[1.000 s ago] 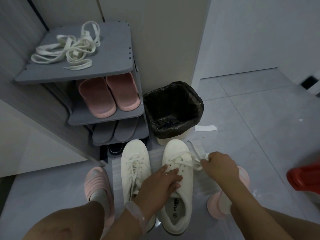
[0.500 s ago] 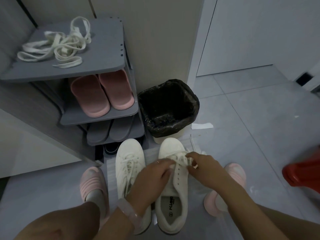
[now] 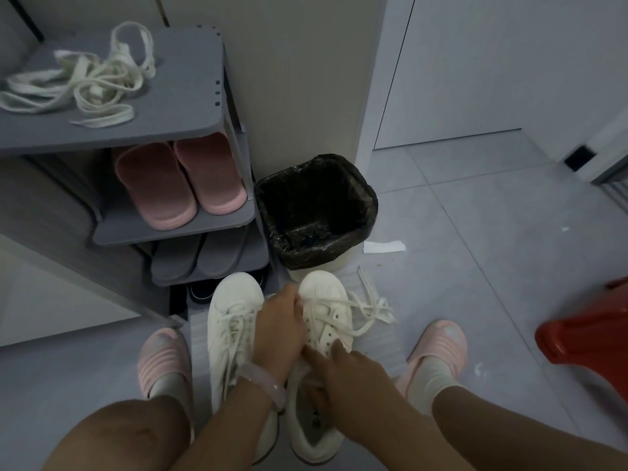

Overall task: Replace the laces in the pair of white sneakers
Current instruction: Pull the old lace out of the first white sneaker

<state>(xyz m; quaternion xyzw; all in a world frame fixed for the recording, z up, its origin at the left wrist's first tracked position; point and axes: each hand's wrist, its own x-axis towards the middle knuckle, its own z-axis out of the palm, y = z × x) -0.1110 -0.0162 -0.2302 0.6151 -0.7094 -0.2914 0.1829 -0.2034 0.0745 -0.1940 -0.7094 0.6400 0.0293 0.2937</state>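
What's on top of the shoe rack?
A tangle of white laces lies loose on the shoe rack's top shelf. The shelf's left part runs out of frame, unseen.

Grey shoe rack [image 3: 190, 127], pink slippers [image 3: 180, 181] on its shelf, black-lined bin [image 3: 316, 212], red stool [image 3: 588, 338]

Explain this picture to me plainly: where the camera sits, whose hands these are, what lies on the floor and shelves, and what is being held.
There is one view, from a camera worn on a person's head, looking down. No machine here: two bare hands. The left hand and the right hand both work on the right sneaker, fingers curled at its lace, which trails loose onto the floor. The left sneaker stands beside it, still laced. A bundle of spare laces lies on the shoe rack, pink slippers sit on the shelf below, and a lined bin stands nearby.
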